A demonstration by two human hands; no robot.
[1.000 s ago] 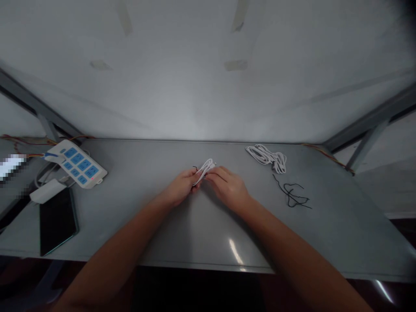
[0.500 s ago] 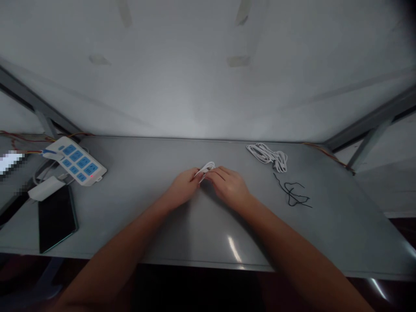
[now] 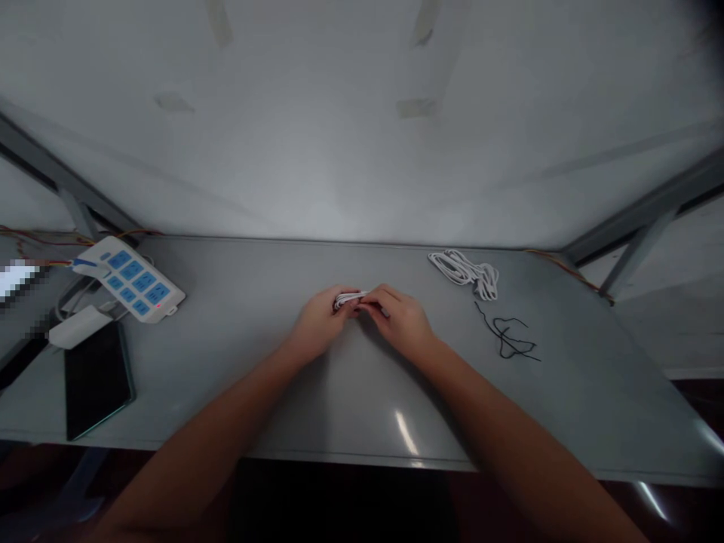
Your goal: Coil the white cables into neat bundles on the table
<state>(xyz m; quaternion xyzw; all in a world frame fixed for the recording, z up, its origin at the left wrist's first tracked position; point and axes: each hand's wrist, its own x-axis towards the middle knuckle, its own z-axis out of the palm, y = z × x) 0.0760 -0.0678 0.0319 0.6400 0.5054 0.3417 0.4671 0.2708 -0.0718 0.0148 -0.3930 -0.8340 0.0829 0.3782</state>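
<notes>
Pinching a small folded bundle of white cable (image 3: 348, 299) between my fingers, I have both hands close together near the middle of the grey tabletop (image 3: 362, 422). My left hand (image 3: 322, 326) is curled around one end of the bundle, and my right hand (image 3: 399, 324) is closed on the other, so the fingertips nearly meet and cover most of it. Seen from my head camera, a looser coil of white cable (image 3: 464, 275) lies to the right, well apart from my hands, near the back edge. A thin, tangled black cord (image 3: 506, 337) sits just below that coil without touching it. Over on the left lies a white power strip (image 3: 127, 284) with blue socket panels and a small red light. A white power adapter (image 3: 78, 327) rests just below it, beside a dark slab of glass (image 3: 96, 381), either a phone or a tablet, I cannot tell which. Thin reddish wires (image 3: 39, 240) trail past the back left corner.
</notes>
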